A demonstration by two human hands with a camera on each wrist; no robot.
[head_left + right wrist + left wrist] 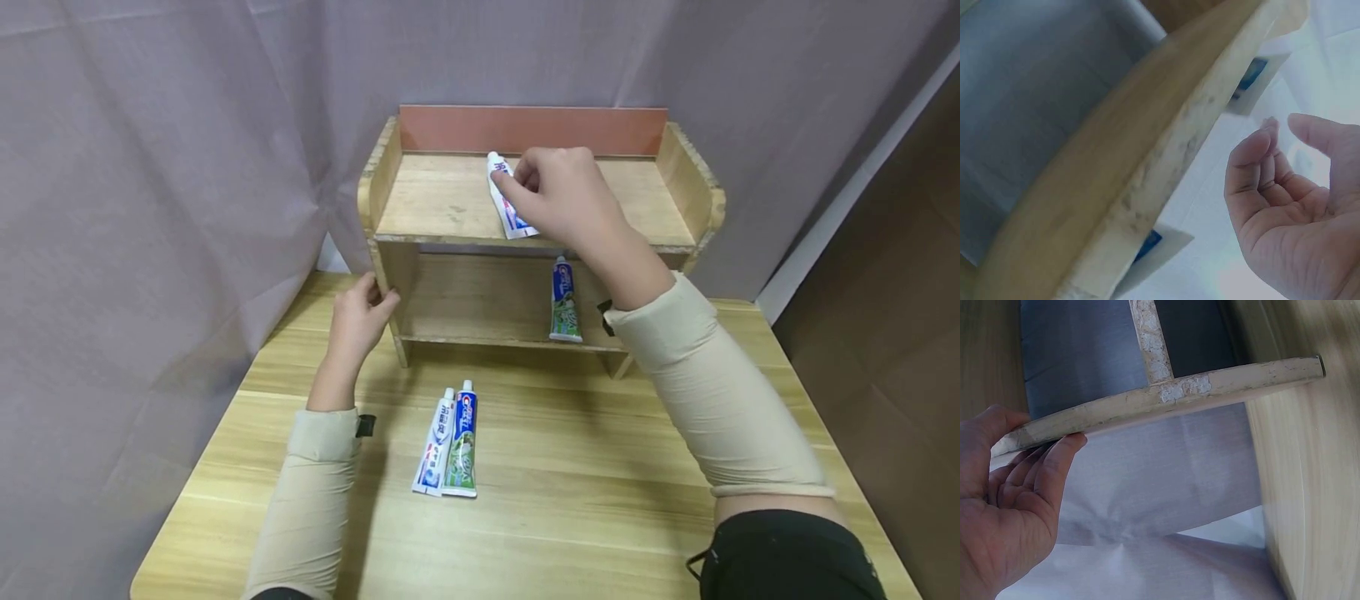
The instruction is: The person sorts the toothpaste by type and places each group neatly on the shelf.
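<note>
With its thumb on one side and fingers on the other, my left hand pinches the left side panel of a small wooden two-tier shelf. Over the top tier, my right hand hovers by a white toothpaste tube, partly hiding it. In the right wrist view the right thumb and fingers are apart with nothing between them. A blue and green toothpaste tube lies on the lower tier, cap toward the back.
On the table, in front of the shelf, a white toothpaste tube and a blue and green one lie side by side, touching. A grey curtain hangs behind. To the right stands a brown panel.
</note>
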